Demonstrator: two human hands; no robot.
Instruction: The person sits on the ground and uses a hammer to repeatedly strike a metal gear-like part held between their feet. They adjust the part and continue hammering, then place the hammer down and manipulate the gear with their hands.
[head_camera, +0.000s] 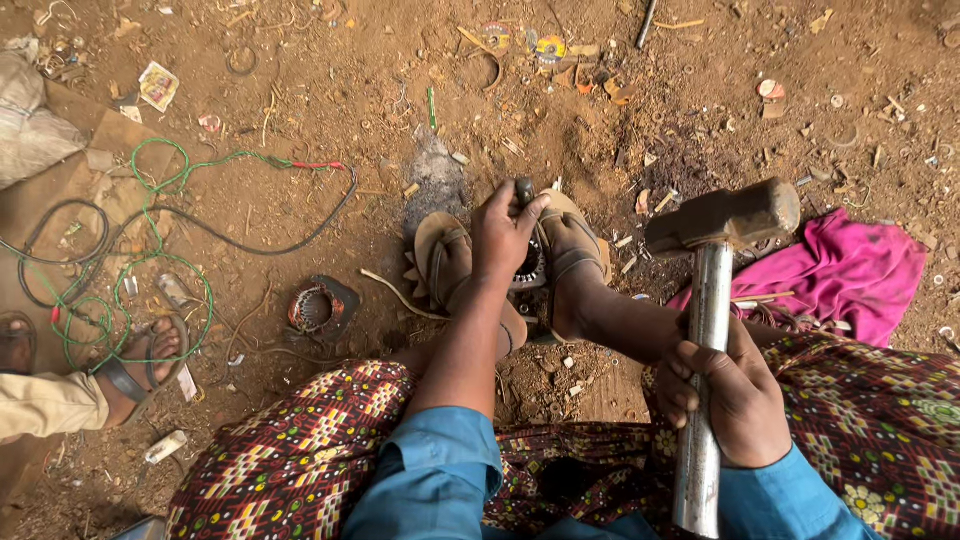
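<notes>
The person sits on the bare dirt ground (330, 90) with a dark round metal part (527, 272) pinned between two sandalled feet (575, 245); the left hand (503, 232) is closed around a short dark metal punch (524, 190) stood upright on that part; the right hand (735, 395) has a tight grip on the steel-handled sledgehammer (722, 218), its head raised and well apart from the punch. By my reckoning the part looks whole, the striking still ahead; a small copper-wound coil (314, 308) lies nearby.
</notes>
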